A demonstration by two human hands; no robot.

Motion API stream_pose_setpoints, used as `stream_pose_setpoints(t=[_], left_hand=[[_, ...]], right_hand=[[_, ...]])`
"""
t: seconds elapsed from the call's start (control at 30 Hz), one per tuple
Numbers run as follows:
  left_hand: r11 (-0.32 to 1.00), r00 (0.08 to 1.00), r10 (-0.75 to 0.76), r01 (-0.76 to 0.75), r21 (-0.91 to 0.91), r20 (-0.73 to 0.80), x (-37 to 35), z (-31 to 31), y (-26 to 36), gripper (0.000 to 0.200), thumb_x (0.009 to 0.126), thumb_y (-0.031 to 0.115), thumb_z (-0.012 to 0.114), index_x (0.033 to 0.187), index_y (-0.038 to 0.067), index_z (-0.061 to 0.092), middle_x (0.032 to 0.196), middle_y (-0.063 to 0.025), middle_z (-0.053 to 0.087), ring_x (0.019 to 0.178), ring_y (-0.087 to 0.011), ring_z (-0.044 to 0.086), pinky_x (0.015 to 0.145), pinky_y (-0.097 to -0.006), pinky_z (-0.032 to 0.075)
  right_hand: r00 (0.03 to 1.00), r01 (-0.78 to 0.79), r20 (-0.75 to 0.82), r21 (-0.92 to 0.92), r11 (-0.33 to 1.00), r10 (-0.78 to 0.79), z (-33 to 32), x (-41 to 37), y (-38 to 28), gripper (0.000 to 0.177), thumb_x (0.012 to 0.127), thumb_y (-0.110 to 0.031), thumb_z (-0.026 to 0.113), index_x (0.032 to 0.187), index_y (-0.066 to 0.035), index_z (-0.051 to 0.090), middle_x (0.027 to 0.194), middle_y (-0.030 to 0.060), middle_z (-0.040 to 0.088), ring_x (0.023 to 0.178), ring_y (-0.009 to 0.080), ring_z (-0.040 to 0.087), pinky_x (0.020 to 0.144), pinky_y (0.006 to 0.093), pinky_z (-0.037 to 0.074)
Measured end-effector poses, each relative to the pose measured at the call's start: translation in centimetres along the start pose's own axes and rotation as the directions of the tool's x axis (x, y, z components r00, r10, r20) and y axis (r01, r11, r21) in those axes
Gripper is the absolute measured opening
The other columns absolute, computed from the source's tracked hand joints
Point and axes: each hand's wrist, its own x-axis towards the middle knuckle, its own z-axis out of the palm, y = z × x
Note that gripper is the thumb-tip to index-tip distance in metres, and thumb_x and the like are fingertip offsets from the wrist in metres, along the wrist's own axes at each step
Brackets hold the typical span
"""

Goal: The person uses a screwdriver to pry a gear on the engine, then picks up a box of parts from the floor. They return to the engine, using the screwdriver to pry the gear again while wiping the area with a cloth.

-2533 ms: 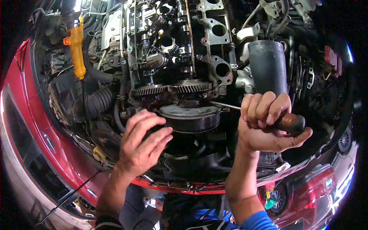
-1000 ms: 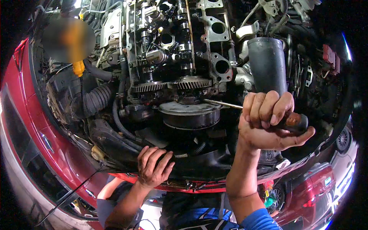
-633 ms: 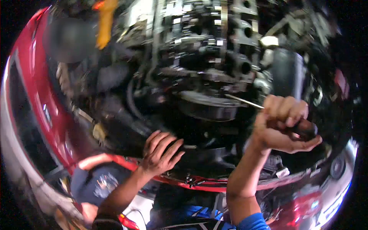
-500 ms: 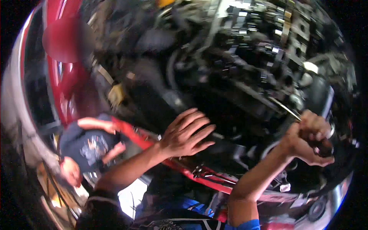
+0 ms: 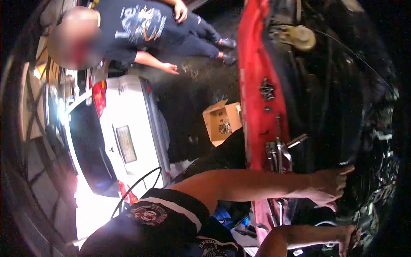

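My left hand [image 5: 327,186] is stretched over the dark engine bay, past the red car body edge [image 5: 252,55]. Its index finger points outward, the other fingers are loosely bent, and nothing shows in it. Below it in the view, my right hand [image 5: 350,240] reaches into the shadowed bay; its fingers are too dark to make out, and I cannot see whether it holds anything. Several metal hand tools [image 5: 280,154] lie on the red edge beside my left forearm. A cluster of small metal parts [image 5: 267,89] rests farther up that edge.
An open cardboard box [image 5: 212,122] with small items inside stands on the floor beside the red car. A person in a dark shirt [image 5: 150,25] is nearby. Behind me is a white car [image 5: 128,111]. A yellowish round cap [image 5: 302,38] sits in the engine bay.
The view has swung left, bringing the white car and box into sight. My right hand, earlier closed around a thin metal rod-like tool, is now lower and in shadow. My left hand's spread fingers have partly bent.
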Motion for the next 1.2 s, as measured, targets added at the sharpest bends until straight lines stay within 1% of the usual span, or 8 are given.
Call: stream_pose_setpoints(t=[0.07,0.2,0.27,0.53,0.77,0.87,1.17,1.2], left_hand=[[1.0,1.0,-0.007,0.007,-0.006,-0.02,-0.1,0.0,-0.5,0.073,0.094,0.067,0.049,0.094,-0.003,0.074,0.098,-0.0142,0.072,0.111,-0.0319,0.065,0.123,-0.0634,0.012],[0.992,1.0,0.004,-0.002,0.124,-0.019,0.3,1.9,0.0,0.082,0.093,0.073,0.038,0.1,-0.002,0.07,0.1,-0.0159,0.071,0.108,-0.0321,0.065,0.12,-0.0686,0.013],[0.989,0.999,0.019,-0.012,0.145,-0.048,0.4,2.5,-0.2,0.083,0.092,0.074,0.039,0.101,-0.002,0.07,0.1,-0.0156,0.07,0.108,-0.0316,0.065,0.121,-0.0688,0.012],[0.996,0.999,-0.004,0.0,0.091,0.05,0.5,0.9,0.1,0.08,0.092,0.071,0.047,0.1,-0.005,0.07,0.102,-0.0166,0.069,0.112,-0.0322,0.063,0.123,-0.0643,0.011],[0.997,0.999,-0.035,0.035,0.071,-0.001,0.5,1.2,0.1,0.081,0.091,0.074,0.048,0.095,-0.003,0.074,0.099,-0.0164,0.072,0.11,-0.0274,0.066,0.125,-0.0612,0.009],[1.0,1.0,-0.004,0.004,0.019,0.012,0.3,0.6,-0.3,0.076,0.09,0.071,0.052,0.098,-0.002,0.073,0.101,-0.0161,0.071,0.112,-0.0322,0.065,0.124,-0.0612,0.015],[0.978,1.0,0.018,-0.013,0.207,-0.024,0.1,0.6,-0.3,0.08,0.092,0.072,0.045,0.104,-0.002,0.072,0.104,-0.0168,0.072,0.114,-0.0307,0.064,0.123,-0.0614,0.015],[0.979,0.998,0.017,-0.027,0.2,0.054,0.5,0.5,-0.3,0.082,0.093,0.073,0.041,0.107,-0.002,0.072,0.108,-0.0168,0.072,0.118,-0.0305,0.063,0.123,-0.0615,0.014]], right_hand=[[0.988,-0.149,0.012,-0.207,0.967,0.155,0.8,-1.3,0.0,0.04,0.081,-0.053,0.06,0.07,-0.017,0.044,0.072,0.0078,0.054,0.052,0.0188,0.046,0.054,0.0358,0.036],[0.958,-0.248,0.055,-0.325,0.913,0.28,1.4,-3.1,0.6,0.04,0.082,-0.052,0.06,0.071,-0.017,0.044,0.072,0.0073,0.053,0.052,0.0184,0.045,0.054,0.0355,0.036],[0.95,-0.263,0.07,-0.354,0.898,0.305,1.5,-3.7,0.7,0.039,0.082,-0.052,0.059,0.071,-0.017,0.045,0.072,0.0071,0.053,0.052,0.0182,0.045,0.054,0.0354,0.036],[0.931,-0.309,0.07,-0.377,0.873,0.359,0.4,-4.1,-0.3,0.038,0.084,-0.05,0.059,0.074,-0.016,0.046,0.071,0.0061,0.052,0.052,0.0173,0.044,0.053,0.0347,0.036],[0.92,-0.331,0.069,-0.386,0.861,0.385,-0.9,-4.0,-1.1,0.037,0.086,-0.049,0.059,0.076,-0.015,0.048,0.071,0.0053,0.052,0.052,0.0166,0.043,0.052,0.0342,0.035],[0.913,-0.34,0.075,-0.4,0.851,0.4,-1.0,-4.4,-1.2,0.037,0.086,-0.048,0.059,0.076,-0.015,0.048,0.071,0.0049,0.051,0.051,0.0163,0.043,0.052,0.034,0.035],[0.89,-0.352,0.105,-0.458,0.816,0.443,-0.9,-4.8,-0.9,0.035,0.088,-0.047,0.058,0.079,-0.014,0.05,0.071,0.0038,0.051,0.051,0.0153,0.042,0.051,0.0333,0.035],[0.888,-0.354,0.107,-0.464,0.812,0.448,-1.0,-4.9,-0.7,0.035,0.089,-0.047,0.058,0.079,-0.013,0.05,0.071,0.0037,0.05,0.051,0.0152,0.041,0.051,0.0332,0.035]])
